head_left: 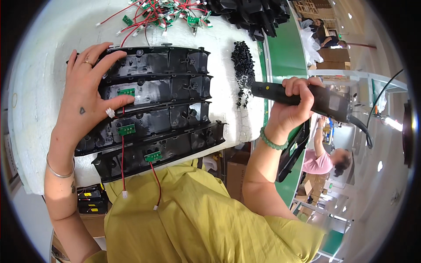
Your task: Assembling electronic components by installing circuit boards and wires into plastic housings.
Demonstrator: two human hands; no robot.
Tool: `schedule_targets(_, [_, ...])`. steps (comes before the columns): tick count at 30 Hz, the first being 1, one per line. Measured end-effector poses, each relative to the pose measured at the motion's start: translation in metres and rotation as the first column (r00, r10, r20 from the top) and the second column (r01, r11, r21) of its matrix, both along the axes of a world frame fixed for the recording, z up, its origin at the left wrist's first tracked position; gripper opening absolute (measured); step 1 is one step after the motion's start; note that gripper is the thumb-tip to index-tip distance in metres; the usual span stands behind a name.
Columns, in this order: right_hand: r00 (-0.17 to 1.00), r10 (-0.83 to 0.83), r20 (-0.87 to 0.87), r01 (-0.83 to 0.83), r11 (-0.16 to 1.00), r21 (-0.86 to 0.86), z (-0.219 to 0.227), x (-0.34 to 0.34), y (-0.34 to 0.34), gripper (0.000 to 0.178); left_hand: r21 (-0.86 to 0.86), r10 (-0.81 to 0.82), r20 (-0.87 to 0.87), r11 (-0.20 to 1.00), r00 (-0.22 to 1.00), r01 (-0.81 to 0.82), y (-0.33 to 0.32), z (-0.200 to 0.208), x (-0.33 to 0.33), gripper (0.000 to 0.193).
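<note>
Several long black plastic housings (184,144) lie in a row on a white foam surface (223,92). My left hand (83,96) rests over the left ends of the farther ones, fingers spread, its thumb at a small green circuit board (126,92). A white connector (110,112) shows just below that thumb. Two nearer housings carry green boards (153,156) with red wires hanging toward me. In my right hand (291,103) is a black corded electric screwdriver (326,98), gripped around its body. It is held sideways, apart from the housings, its front end toward a pile of small black screws (242,61).
Wired green circuit boards (166,15) are heaped at the back, beside a pile of black plastic parts (254,15). On the right runs a green work surface (285,57) with another black housing (291,151). Farther right, a person in a pink top (318,162) works.
</note>
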State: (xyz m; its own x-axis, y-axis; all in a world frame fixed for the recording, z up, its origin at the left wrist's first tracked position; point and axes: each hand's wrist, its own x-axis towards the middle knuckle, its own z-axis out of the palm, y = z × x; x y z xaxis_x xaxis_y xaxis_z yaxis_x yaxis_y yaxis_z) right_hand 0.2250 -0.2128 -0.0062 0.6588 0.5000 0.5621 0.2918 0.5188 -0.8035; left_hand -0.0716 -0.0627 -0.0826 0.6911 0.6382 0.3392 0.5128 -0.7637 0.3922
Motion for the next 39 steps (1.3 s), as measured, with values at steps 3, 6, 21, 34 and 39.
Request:
schedule_targets(3, [0.997,-0.054,-0.057,0.056,0.998,0.037,-0.007,0.011,0.004,0.023,-0.032,-0.034,-0.013,0.999,0.999,0.034,-0.002,0.005,0.0,0.068])
schedule_targets(6, [0.996,-0.066,-0.065,0.068,0.997,0.037,-0.014,0.015,0.011,0.023,-0.043,-0.026,-0.019,0.999,0.999,0.026,-0.003,0.009,0.002,0.065])
schedule_targets(21, [0.895,0.442,-0.049,-0.422,0.878,0.225,0.042,-0.022,-0.023,0.023,-0.021,-0.555,0.392,0.792,0.733,0.61,-0.018,0.043,0.122,0.026])
schedule_targets(34, [0.861,0.507,-0.043,-0.457,0.809,0.37,0.056,-0.044,-0.031,0.027,-0.056,-0.571,0.384,0.77,0.725,0.636,-0.032,0.051,0.119,0.01])
schedule_targets(39, [0.844,0.537,-0.013,-0.494,0.785,0.373,0.056,-0.045,-0.031,0.029,-0.092,-0.553,0.422,0.762,0.719,0.641,-0.033,0.051,0.115,0.01])
